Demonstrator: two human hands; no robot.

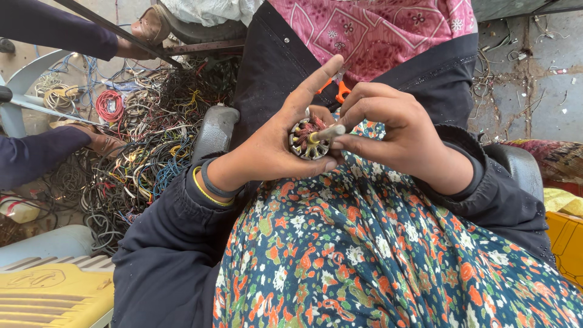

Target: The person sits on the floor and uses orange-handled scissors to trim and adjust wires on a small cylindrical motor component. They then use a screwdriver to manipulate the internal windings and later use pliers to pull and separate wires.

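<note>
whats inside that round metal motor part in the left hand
Inside the motor part, held by the left hand, are reddish copper windings around a pale shaft. The right hand grips the shaft; its fingers and the left palm hide the rest.

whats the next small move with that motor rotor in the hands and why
Probably pull the copper windings outward with the right hand while the left hand keeps the motor rotor steady. The left hand cups the core, the right fingers pinch at its shaft end, and the orange-handled cutters sit tucked behind the fingers.

Orange-handled tool (342, 90) mostly hidden behind the right hand (398, 136), perhaps cutters.
</note>
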